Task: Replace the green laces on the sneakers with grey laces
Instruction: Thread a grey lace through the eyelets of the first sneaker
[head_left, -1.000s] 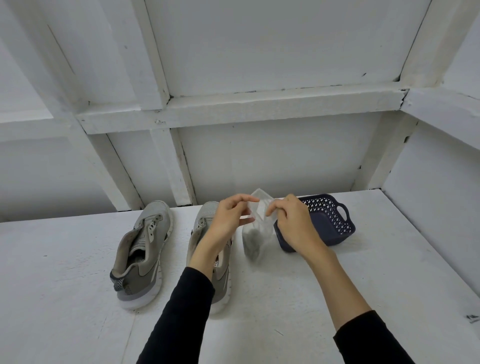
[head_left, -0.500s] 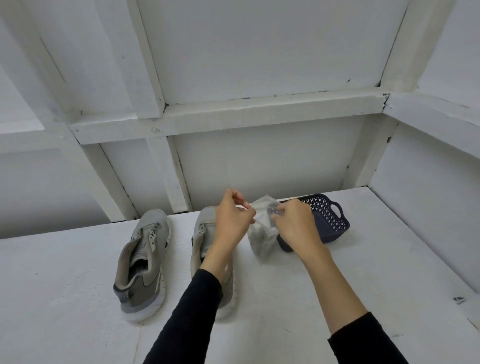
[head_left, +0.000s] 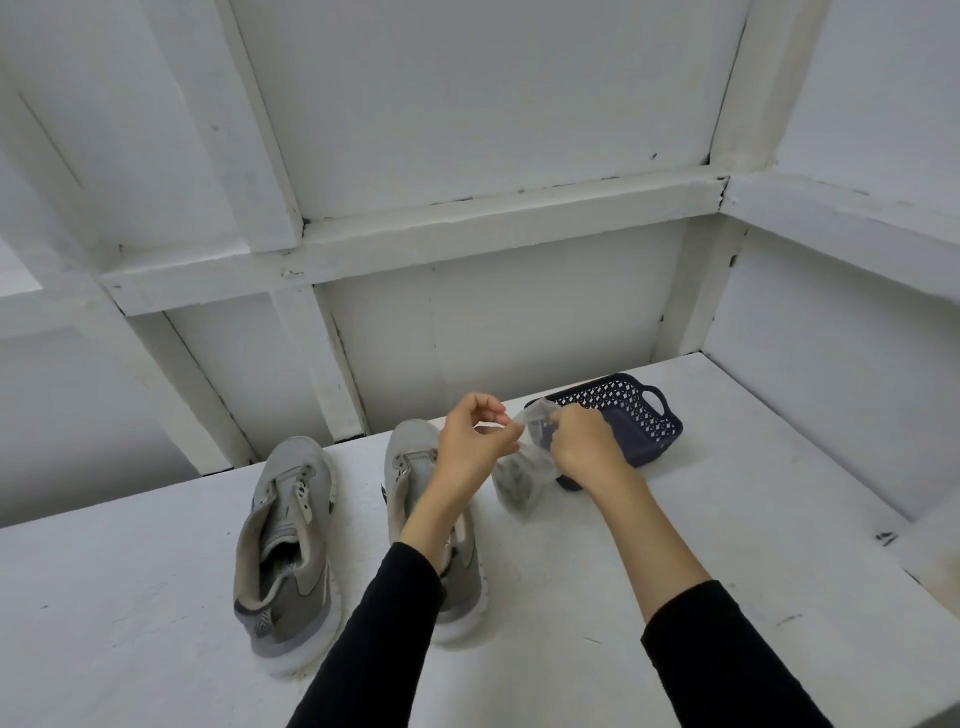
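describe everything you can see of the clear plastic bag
The clear plastic bag is a small, crinkled, see-through pouch with a dark grey bundle inside, probably the laces. It hangs in the air between the right sneaker and the basket. The left hand pinches its top edge; the right hand grips its mouth.

right sneaker (head_left: 415, 467) half behind left forearm; bag (head_left: 519, 480) contents blurred; basket (head_left: 644, 431) partly hidden.

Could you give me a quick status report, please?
Both hands, left and right, pinching clear bag of grey laces. Sneakers unlaced. Nothing obstructing.
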